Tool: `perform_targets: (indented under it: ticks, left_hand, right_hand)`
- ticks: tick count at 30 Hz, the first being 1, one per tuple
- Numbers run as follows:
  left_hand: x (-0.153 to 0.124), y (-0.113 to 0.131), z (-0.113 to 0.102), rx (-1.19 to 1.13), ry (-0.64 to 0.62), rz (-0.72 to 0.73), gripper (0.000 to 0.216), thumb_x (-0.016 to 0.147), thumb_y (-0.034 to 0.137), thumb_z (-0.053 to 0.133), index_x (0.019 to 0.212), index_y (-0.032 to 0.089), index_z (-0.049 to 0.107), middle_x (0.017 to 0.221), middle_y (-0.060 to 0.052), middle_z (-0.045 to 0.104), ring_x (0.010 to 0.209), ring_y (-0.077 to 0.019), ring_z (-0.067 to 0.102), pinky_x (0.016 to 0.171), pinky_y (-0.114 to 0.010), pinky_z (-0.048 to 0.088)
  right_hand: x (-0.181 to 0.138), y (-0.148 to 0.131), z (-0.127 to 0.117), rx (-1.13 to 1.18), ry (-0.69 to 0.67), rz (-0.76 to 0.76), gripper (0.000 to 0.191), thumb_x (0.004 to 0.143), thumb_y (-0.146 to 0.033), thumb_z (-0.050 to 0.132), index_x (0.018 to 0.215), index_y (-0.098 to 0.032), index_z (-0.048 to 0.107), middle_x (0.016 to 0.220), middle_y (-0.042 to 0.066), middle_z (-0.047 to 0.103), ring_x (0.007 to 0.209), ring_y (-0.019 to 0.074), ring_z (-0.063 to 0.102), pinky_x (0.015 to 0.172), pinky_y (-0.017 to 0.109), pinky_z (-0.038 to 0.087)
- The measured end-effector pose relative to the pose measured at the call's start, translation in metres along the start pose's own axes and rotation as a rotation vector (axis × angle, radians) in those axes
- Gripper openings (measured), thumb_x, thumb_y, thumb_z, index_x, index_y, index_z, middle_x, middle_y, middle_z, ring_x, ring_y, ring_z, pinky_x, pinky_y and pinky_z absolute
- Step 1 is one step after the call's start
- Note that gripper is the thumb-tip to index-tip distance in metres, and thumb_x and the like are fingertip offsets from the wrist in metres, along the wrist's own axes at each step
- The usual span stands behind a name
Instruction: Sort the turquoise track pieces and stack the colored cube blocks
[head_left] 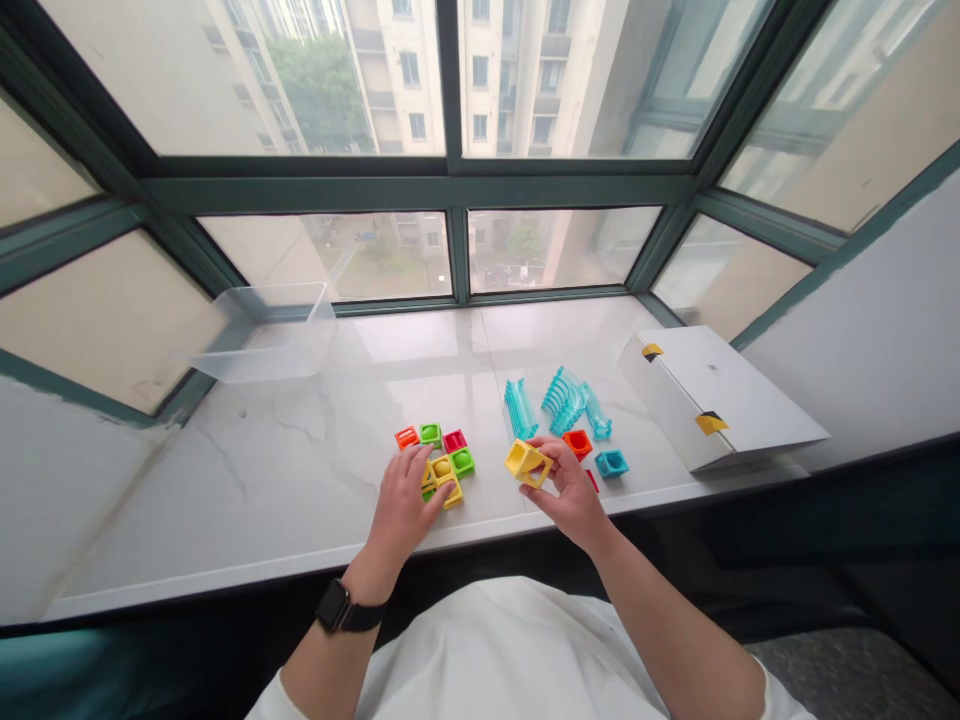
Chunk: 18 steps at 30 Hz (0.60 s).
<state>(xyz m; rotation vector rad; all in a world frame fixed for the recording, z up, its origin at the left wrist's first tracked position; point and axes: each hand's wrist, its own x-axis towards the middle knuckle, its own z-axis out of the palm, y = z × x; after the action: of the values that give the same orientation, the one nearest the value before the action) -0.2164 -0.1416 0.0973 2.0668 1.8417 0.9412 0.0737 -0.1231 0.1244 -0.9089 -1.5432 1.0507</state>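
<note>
My right hand (574,500) pinches a yellow toy block (528,463) with hollow, cut-out sides, raised just above the sill. My left hand (405,495) rests at the left side of a cluster of blocks, thumb and fingers apart, partly covering some yellow blocks (442,468). Beside these lie a green block (463,461), a pink-red block (454,441), another green block (430,434) and an orange block (407,437). Near my right hand are an orange-red block (577,444), a blue block (612,463) and a red piece (592,481) half hidden by the hand.
Clear turquoise track pieces (564,400) lie behind my right hand. A white box (724,395) with yellow-and-black tabs stands at right. A translucent plastic bin (262,365) sits at the back left. The marble sill (225,480) ends at green window frames (457,250).
</note>
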Motion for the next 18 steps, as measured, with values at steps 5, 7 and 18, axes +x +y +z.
perform_targets:
  ticks: [5, 7, 18]
  left_hand:
    - [-0.006, 0.066, -0.019, -0.361, -0.075, 0.089, 0.036, 0.101, 0.038, 0.062, 0.136, 0.028, 0.06, 0.15, -0.012, 0.056, 0.143, -0.0313, 0.051, 0.12, -0.052, 0.044]
    - [-0.009, 0.084, -0.019, -0.427, -0.087, 0.116, 0.036, 0.099, 0.037, 0.065, 0.134, 0.029, 0.061, 0.152, -0.012, 0.056, 0.143, -0.0318, 0.051, 0.12, -0.053, 0.044]
    - [-0.015, 0.094, -0.006, -0.77, -0.154, -0.042, 0.033, 0.101, 0.045, 0.062, 0.126, 0.025, 0.07, 0.134, -0.013, 0.07, 0.127, -0.0308, 0.063, 0.112, -0.048, 0.049]
  right_hand:
    - [0.001, -0.009, 0.013, -0.171, 0.01, -0.151, 0.034, 0.09, -0.025, 0.079, 0.114, -0.03, 0.056, 0.136, 0.01, 0.06, 0.128, 0.0269, 0.062, 0.103, 0.046, 0.057]
    - [0.002, -0.015, 0.019, -0.202, -0.008, -0.193, 0.033, 0.09, -0.023, 0.078, 0.113, -0.03, 0.056, 0.134, 0.009, 0.063, 0.126, 0.0267, 0.063, 0.104, 0.047, 0.056]
    - [-0.007, -0.023, 0.025, -0.141, -0.055, -0.138, 0.05, 0.088, -0.032, 0.081, 0.132, -0.03, 0.057, 0.133, 0.01, 0.067, 0.122, 0.027, 0.067, 0.099, 0.043, 0.06]
